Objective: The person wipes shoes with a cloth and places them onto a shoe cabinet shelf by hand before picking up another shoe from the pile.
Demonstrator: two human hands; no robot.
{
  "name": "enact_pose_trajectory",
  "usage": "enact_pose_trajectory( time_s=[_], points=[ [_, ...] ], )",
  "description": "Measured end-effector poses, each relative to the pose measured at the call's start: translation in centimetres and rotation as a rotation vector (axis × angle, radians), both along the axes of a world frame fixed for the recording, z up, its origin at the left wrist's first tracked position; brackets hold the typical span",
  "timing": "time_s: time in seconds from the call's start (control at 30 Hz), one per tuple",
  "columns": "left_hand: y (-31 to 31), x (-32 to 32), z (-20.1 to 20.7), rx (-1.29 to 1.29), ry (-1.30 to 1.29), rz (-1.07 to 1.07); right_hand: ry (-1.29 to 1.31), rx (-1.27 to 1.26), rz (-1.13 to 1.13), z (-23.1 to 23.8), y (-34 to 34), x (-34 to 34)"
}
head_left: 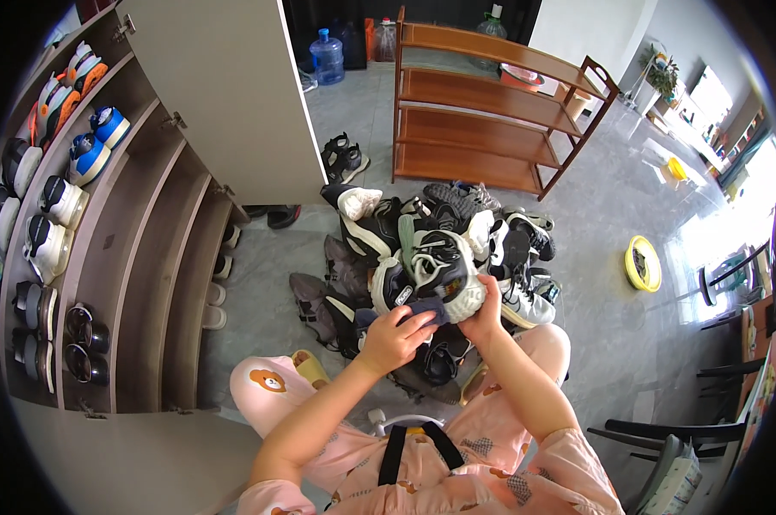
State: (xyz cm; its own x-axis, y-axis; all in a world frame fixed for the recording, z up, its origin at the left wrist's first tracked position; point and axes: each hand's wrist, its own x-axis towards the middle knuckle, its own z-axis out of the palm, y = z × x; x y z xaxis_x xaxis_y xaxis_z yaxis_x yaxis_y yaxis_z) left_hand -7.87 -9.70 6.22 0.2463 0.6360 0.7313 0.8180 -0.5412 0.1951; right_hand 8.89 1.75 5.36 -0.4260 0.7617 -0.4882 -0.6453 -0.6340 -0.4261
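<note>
The sneaker (pixel 435 279) I hold is black and white with a pale sole, and the cloth (pixel 418 311) against it is dark navy. My pyjamas (pixel 482 446) are pink with brown bear prints. The empty shoe rack (pixel 482 103) is reddish-brown wood, the floor (pixel 594 215) grey tile, the bowl (pixel 643 263) yellow.

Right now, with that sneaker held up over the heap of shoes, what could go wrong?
The right hand holds the black-and-white sneaker by its pale sole end only, while the left hand presses a dark cloth against it; a hard rub might twist it loose. It would drop onto the shoe pile just beneath. The pile itself is loosely heaped, so a knock could slide pairs apart across the grey floor.
</note>
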Motion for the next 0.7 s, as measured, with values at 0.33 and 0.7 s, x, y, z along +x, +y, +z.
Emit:
enact_pose_trajectory(
  time_s=[0.33, 0.7],
  points=[
    [-0.9, 0.5, 2.2, -0.039, -0.105, -0.065, -0.329, 0.498, 0.264, 1.8, -3.0, 0.0],
    [-0.7, 0.4, 1.0, -0.193, -0.316, 0.060, -0.399, 0.627, 0.444, 2.0, -3.8, 0.5]
  ],
)
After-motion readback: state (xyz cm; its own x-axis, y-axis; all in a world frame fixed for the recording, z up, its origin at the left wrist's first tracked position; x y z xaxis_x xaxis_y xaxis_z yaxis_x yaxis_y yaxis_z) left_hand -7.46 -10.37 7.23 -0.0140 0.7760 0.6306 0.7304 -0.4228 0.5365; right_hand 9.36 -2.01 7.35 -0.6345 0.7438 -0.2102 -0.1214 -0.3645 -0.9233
